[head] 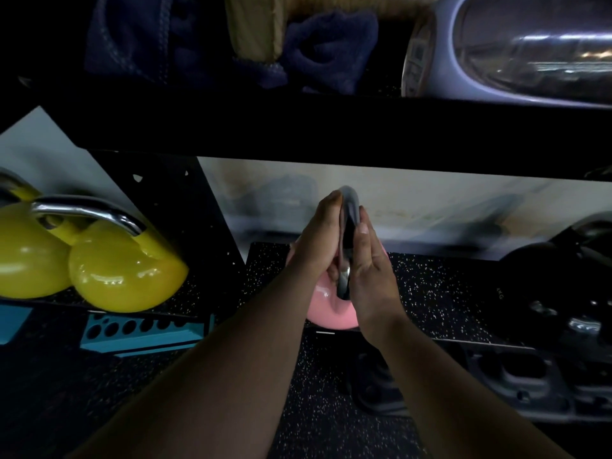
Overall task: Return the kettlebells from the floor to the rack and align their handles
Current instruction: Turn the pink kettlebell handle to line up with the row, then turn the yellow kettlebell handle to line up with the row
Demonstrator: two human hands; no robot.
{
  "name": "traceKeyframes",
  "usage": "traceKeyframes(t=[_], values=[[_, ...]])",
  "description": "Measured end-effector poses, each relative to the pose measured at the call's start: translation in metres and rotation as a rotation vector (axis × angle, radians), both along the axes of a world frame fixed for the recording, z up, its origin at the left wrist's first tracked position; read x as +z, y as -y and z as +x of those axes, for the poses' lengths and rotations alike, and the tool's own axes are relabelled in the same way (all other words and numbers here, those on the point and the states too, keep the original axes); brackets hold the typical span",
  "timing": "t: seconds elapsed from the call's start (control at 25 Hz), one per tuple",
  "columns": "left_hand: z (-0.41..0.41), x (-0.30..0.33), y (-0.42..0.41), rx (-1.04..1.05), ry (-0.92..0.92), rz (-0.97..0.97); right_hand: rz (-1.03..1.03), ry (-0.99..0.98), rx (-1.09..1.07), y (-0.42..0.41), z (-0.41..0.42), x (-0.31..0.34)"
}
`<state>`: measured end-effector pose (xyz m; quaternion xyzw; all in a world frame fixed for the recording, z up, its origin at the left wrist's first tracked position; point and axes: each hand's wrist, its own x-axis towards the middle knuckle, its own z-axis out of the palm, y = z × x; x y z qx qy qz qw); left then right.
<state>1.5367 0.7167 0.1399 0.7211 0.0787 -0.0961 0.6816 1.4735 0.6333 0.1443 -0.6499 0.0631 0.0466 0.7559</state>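
Pink and glossy, the kettlebell (331, 306) sat on the speckled rubber shelf (440, 293) of the rack, its steel handle (349, 226) rising between the two hands and turned edge-on to the camera. To its left, past a black upright panel (198, 207), two yellow kettlebells (122, 276) with chromed handles rested side by side and touching; to its right a black kettlebell (543, 279) stood well apart on the same shelf. A pale wall (430, 207) ran behind, a dark crossbeam (331, 127) above it, with dark blue cloth (318, 51) and a grey ball-like weight (516, 44) on the upper level. Below lay speckled flooring (318, 409) and a blue perforated bracket (142, 329). The left hand (318, 240) was curled around the handle from one side, fingers wrapped on it; the right hand (367, 270) pressed flat against the other side, fingers extended, so the handle was clamped between them.
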Motion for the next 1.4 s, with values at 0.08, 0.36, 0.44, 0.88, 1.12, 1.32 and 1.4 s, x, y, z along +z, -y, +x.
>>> traceKeyframes(t=[0.08, 0.36, 0.44, 0.88, 1.12, 1.32, 1.4], values=[[0.002, -0.001, -0.001, 0.001, 0.000, 0.006, -0.003, -0.002, 0.005, 0.001, 0.001, -0.003], [-0.002, 0.012, -0.009, -0.086, -0.046, 0.066, -0.177, -0.020, 0.109, 0.010, -0.002, 0.011], [-0.003, 0.021, -0.025, -0.117, 0.020, 0.277, -0.308, -0.041, 0.197, 0.027, 0.000, 0.024], [-0.075, 0.056, -0.123, -0.027, 0.188, 0.653, -1.237, 0.477, 0.156, 0.030, -0.003, 0.086], [-0.107, 0.049, -0.217, -0.011, 0.320, 0.773, -1.213, 0.565, 0.232, -0.090, -0.026, 0.074], [-0.111, 0.070, -0.330, 0.161, 0.437, 0.790, -1.146, 0.553, 0.319, -0.209, -0.033, 0.069], [-0.100, 0.074, -0.376, 0.259, 0.413, 0.842, -1.060, 0.541, 0.327, -0.259, -0.024, 0.065]])
